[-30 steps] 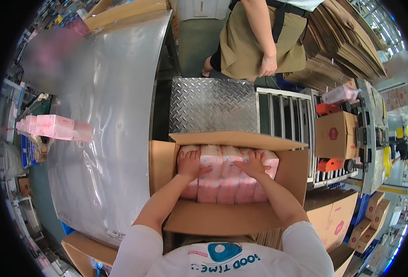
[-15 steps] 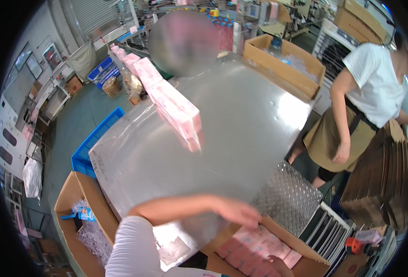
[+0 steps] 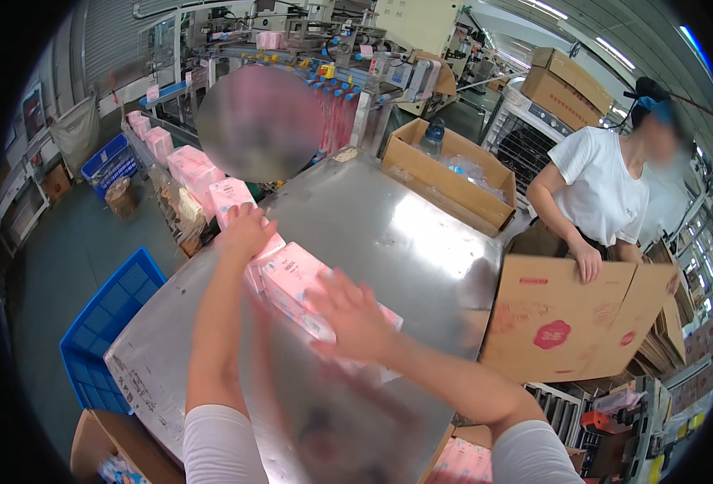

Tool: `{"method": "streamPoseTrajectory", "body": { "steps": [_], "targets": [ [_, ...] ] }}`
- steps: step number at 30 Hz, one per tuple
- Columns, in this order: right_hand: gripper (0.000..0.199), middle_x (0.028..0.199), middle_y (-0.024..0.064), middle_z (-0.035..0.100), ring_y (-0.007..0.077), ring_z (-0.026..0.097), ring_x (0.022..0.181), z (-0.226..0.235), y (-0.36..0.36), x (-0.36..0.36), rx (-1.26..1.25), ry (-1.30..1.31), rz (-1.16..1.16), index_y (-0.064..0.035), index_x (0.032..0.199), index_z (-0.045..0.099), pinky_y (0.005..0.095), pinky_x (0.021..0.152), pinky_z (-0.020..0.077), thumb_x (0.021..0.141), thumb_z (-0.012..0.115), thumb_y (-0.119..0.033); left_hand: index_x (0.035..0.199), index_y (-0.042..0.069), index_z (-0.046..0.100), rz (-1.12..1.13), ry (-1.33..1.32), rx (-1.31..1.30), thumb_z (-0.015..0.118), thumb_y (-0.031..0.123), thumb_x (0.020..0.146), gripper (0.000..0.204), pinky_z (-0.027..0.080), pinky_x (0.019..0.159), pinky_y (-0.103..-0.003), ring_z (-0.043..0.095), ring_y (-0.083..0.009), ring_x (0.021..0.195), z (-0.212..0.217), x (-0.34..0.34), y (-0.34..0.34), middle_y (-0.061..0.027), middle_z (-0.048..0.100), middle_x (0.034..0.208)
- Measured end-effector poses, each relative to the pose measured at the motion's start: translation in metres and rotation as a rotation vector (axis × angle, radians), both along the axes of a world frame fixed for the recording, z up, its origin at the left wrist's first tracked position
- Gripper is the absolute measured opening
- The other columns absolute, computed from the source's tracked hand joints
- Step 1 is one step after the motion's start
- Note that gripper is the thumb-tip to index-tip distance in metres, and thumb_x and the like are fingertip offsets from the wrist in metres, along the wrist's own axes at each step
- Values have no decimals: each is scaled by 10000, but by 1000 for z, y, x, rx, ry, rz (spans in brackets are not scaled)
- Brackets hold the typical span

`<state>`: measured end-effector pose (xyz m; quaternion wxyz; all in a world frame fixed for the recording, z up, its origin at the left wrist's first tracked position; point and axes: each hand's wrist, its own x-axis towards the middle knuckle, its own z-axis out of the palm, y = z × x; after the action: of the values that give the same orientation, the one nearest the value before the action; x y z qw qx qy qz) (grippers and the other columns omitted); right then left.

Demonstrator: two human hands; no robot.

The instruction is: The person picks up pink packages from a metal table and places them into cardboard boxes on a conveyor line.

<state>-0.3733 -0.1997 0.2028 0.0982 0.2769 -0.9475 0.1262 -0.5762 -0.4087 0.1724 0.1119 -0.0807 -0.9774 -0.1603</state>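
Observation:
A row of pink tissue packs [image 3: 290, 270] runs diagonally across the metal table [image 3: 340, 198], end to end. My left hand [image 3: 246, 232] is on a pack in the far part of the row, fingers curled over it. Against the nearer packs lies my right hand [image 3: 348, 316], fingers spread and slightly blurred, not wrapped round anything. Behind my left hand more pink packs [image 3: 193, 173] trail back in a line toward the machinery. An open cardboard box with pink packs [image 3: 465, 461] inside stands below my right forearm, partly hidden by it.
To the right a co-worker holds a flat cardboard carton [image 3: 566, 319] beside the table. A blue crate [image 3: 110, 331] stands at the table's left edge. Cardboard boxes are at lower left [image 3: 98, 444] and on the far right corner [image 3: 461, 189]. A roller conveyor [image 3: 558, 411] lies at lower right.
My arms have moved from the packed box at lower right to the row of packs. The row reaches farther along the table. The co-worker now holds up a flat carton.

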Motion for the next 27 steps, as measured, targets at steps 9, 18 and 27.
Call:
{"method": "streamPoseTrajectory", "body": {
  "steps": [9,18,27],
  "targets": [
    [935,1274,199,377,381,441,1141,5,44,46,197,-431,-430,-188,1448,164,461,957,378,684,658,-405,957,107,601,-383,158,-22,627,250,750,253,448,896,-435,425,-357,1129,2,212,-71,-106,509,1166],
    [878,1330,224,360,434,464,1133,-8,-123,98,-301,-680,172,-121,1444,158,480,937,402,765,612,-442,1080,27,566,144,-41,-11,633,498,735,588,335,897,-586,337,-411,1241,23,434,-126,-206,419,1299],
    [926,1361,219,347,347,373,1263,-9,-102,-157,95,-375,-458,-140,1438,194,459,1021,325,702,660,-453,1112,-11,525,218,-11,-128,618,590,711,729,322,840,-595,350,-396,1240,24,419,-137,-211,418,1310]
  ]
}}
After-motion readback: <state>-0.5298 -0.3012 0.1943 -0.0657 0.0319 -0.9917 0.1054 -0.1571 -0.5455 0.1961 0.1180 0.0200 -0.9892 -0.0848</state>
